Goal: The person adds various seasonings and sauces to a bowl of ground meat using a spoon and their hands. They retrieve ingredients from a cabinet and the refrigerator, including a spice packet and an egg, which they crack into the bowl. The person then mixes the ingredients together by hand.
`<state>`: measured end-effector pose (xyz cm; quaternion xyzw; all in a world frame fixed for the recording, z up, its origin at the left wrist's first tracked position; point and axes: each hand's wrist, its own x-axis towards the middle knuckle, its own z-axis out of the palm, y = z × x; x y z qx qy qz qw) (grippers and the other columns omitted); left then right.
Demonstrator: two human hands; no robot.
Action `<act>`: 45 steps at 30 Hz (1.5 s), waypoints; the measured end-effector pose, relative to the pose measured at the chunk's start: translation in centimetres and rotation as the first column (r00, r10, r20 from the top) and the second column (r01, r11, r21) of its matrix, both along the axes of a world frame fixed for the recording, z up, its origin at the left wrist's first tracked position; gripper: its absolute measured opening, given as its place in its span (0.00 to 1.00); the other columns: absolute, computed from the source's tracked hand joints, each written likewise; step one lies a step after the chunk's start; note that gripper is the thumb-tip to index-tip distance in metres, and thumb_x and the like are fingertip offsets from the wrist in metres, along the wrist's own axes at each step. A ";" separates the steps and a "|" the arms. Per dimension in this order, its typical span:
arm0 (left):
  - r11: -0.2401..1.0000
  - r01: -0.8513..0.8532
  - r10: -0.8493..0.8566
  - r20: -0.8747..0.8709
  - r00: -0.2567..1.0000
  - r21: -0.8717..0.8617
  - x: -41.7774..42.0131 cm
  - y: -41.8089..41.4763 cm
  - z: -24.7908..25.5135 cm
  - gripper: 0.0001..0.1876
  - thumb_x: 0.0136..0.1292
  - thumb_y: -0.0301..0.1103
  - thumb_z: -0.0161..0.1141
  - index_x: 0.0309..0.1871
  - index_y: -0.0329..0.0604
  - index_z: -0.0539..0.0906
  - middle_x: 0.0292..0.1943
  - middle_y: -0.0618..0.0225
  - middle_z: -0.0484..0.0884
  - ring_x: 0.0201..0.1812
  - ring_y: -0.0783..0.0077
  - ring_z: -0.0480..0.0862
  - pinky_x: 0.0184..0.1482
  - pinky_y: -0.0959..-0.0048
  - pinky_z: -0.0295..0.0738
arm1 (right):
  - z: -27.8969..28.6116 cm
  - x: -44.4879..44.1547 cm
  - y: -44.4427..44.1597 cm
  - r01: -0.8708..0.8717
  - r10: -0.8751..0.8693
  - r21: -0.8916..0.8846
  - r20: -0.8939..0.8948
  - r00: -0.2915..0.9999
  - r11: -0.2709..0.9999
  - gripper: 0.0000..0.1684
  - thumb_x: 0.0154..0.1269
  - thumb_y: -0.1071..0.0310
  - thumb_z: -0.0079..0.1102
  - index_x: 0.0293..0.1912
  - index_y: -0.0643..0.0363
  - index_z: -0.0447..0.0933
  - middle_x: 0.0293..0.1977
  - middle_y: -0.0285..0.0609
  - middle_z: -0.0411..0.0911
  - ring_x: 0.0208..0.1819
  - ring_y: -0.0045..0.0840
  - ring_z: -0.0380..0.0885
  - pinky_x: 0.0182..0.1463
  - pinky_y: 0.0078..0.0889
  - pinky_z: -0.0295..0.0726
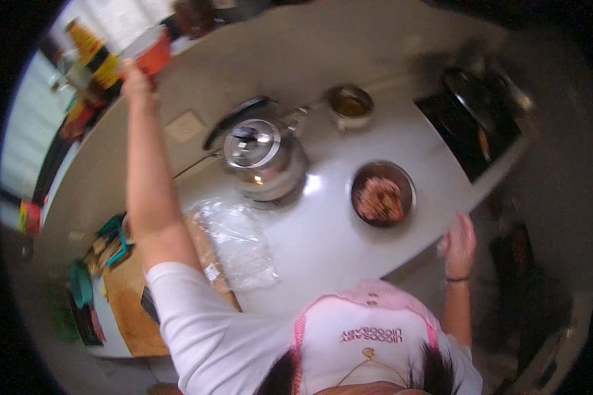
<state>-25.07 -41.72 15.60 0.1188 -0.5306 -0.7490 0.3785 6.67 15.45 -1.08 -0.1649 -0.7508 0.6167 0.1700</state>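
My left arm is stretched up to the far left. My left hand (139, 86) grips an orange container (154, 53) with a pale top, in front of the windowsill; the picture is blurred there. At the counter's front edge hovers my right hand (459, 244), empty, its fingers extended, with what looks like a clear plastic glove on it. Nearest to that hand is a steel bowl (411, 197) with raw minced meat (379, 198) in it. A steel kettle (272, 170) with a black handle stands on the white counter (321, 247) between my hands.
A small pot of brownish liquid (352, 103) stands by the wall. At right is a black cooktop (454, 128) with a blurred pan. A clear plastic bag (234, 247) lies near a wooden cutting board (128, 306). A yellow packet (96, 54) is on the sill.
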 end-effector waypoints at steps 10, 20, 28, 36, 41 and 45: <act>0.987 0.014 0.045 0.358 0.933 -0.160 2.8 2.5 1.0 0.41 0.60 0.70 0.38 0.62 0.42 0.64 0.54 0.58 0.71 0.47 0.62 0.76 0.49 0.62 0.70 | 1.2 3.3 3.2 0.189 -0.185 -0.070 0.060 0.981 0.979 0.21 0.70 0.60 0.47 0.55 0.64 0.67 0.25 0.29 0.66 0.21 0.08 0.60 0.22 0.11 0.60; 0.976 -0.020 0.069 0.218 0.973 -0.218 17.0 3.7 -2.7 0.28 0.68 0.55 0.41 0.56 0.38 0.69 0.48 0.59 0.74 0.47 0.66 0.76 0.49 0.68 0.72 | -4.1 -1.7 9.4 -0.140 0.179 -0.339 0.085 0.980 0.930 0.14 0.68 0.63 0.50 0.48 0.62 0.71 0.22 0.30 0.66 0.20 0.09 0.61 0.21 0.13 0.62; 0.960 -0.115 0.008 0.388 0.922 0.256 44.0 27.6 -23.2 0.18 0.68 0.49 0.48 0.37 0.44 0.78 0.27 0.70 0.78 0.29 0.77 0.76 0.31 0.76 0.72 | -8.9 -5.1 17.9 -0.451 0.627 -0.482 0.304 0.718 0.751 0.13 0.67 0.61 0.51 0.43 0.62 0.72 0.21 0.30 0.67 0.17 0.10 0.62 0.19 0.15 0.62; 0.631 -0.377 -0.256 0.640 0.725 0.679 48.4 46.1 -42.9 0.07 0.62 0.37 0.54 0.35 0.44 0.77 0.29 0.67 0.79 0.30 0.73 0.80 0.30 0.73 0.79 | -9.6 -4.2 24.2 -0.580 0.715 -0.419 0.380 0.587 0.699 0.13 0.68 0.59 0.51 0.38 0.60 0.73 0.20 0.29 0.67 0.18 0.10 0.62 0.20 0.15 0.64; 0.648 -0.234 -0.361 0.562 0.744 0.725 41.0 51.7 -48.7 0.13 0.66 0.35 0.50 0.50 0.40 0.72 0.39 0.61 0.77 0.39 0.68 0.77 0.42 0.69 0.77 | -10.4 0.9 28.5 -0.506 0.645 -0.403 0.417 0.640 0.763 0.13 0.67 0.57 0.52 0.36 0.58 0.73 0.19 0.29 0.66 0.18 0.11 0.62 0.19 0.16 0.62; 0.348 -0.253 -0.041 0.285 0.958 0.903 35.5 55.0 -49.7 0.14 0.69 0.36 0.44 0.51 0.38 0.72 0.41 0.62 0.76 0.39 0.65 0.76 0.43 0.64 0.77 | -13.1 6.6 34.7 -0.479 0.534 -0.258 0.557 0.636 0.839 0.13 0.66 0.57 0.54 0.37 0.57 0.72 0.19 0.30 0.66 0.18 0.12 0.62 0.19 0.16 0.61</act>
